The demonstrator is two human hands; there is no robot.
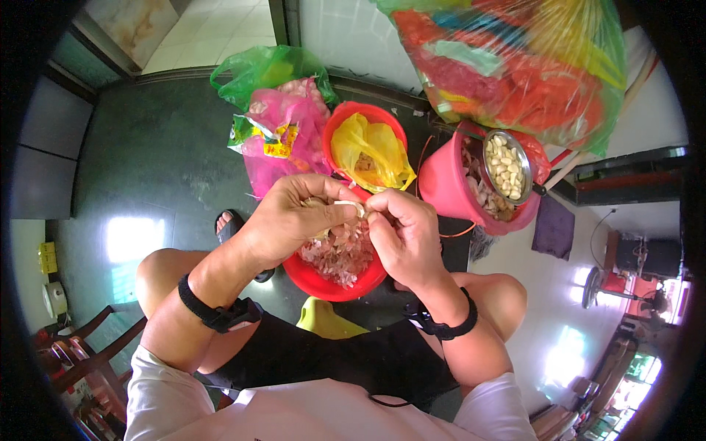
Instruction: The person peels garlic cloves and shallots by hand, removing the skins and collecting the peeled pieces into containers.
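Note:
Between the fingertips of both hands, a pale garlic clove [359, 208] is pinched. My left hand [300, 219] grips it from the left, fingers curled; my right hand [403, 234] pinches its right side with thumb and forefinger. Below them lies a red basin [331, 293] filled with loose garlic skins [342, 253]; the hands hide its far part. Peeled cloves [504, 166] fill a round metal bowl [527, 176], which rests on a pink bucket [443, 180] to the right. More garlic or skins show inside that bucket.
Beyond the basin stands a red bucket [398, 125] lined with a yellow plastic bag [357, 140]. A pink mesh bag [283, 158] of garlic and a green bag [250, 73] sit to its left. A big clear bag [507, 70] of colourful items bulges at the far right.

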